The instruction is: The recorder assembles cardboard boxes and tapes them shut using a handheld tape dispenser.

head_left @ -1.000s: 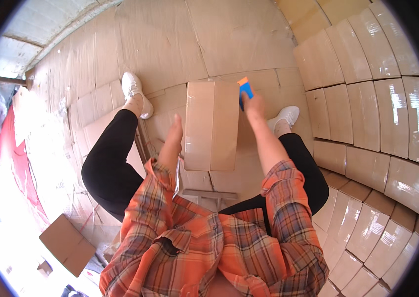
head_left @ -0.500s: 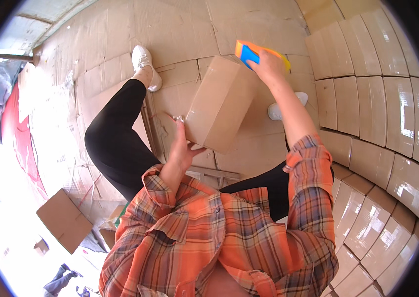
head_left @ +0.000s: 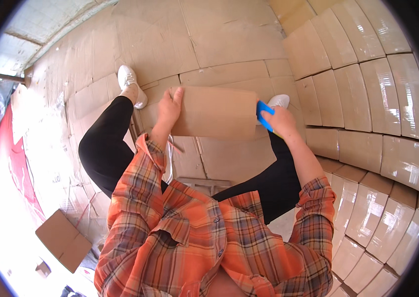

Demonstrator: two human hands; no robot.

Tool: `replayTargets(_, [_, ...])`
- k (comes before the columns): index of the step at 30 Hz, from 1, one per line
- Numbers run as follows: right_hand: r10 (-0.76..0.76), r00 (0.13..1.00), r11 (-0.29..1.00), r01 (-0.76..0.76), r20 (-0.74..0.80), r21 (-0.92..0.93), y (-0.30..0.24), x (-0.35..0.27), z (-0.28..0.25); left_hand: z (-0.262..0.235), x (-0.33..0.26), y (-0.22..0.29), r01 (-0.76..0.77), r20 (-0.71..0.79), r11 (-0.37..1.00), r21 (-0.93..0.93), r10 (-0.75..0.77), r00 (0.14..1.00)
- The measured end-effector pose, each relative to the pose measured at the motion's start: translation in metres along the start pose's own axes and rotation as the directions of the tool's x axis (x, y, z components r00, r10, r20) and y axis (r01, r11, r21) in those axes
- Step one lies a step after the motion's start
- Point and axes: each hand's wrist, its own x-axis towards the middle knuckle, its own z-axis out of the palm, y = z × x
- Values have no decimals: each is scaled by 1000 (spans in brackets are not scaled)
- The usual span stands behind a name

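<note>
A closed brown cardboard box [head_left: 214, 113] is between my spread legs, its long side running left to right. My left hand [head_left: 170, 110] grips its left end, thumb along the far corner. At the opposite end, my right hand [head_left: 282, 122] is closed round a blue hand-held tape dispenser [head_left: 264, 115]. The dispenser is up against the right end of the box; my fingers and palm cover part of it. Whether tape is running from it onto the box cannot be made out.
Stacked taped cartons [head_left: 357, 94] form a wall on the right. Flattened cardboard [head_left: 229, 29] covers the floor ahead. A low wooden frame [head_left: 203, 182] lies close to my body. At lower left are an open-flapped carton [head_left: 64, 241] and a red sheet [head_left: 20, 166].
The box has turned from a slant to lie crosswise. My left hand moved up to its left end. My right hand brought the dispenser down and nearer, to the box's right end.
</note>
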Motion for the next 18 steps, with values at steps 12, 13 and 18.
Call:
replayTargets(12, [-251,964,440,195,-88,877,-3,-48,-99,-15,-37,80,-261,-16,926,-274,267,964])
replayTargets(13, [-342,937,363,204,-74,909,-8,-48,-95,-23,-53,93,40,241,724,-689,176,955])
replayTargets(18, [-519,855,346,209,1,915,-40,-51,-94,-42,-80,106,458,498,378,-804,9,867])
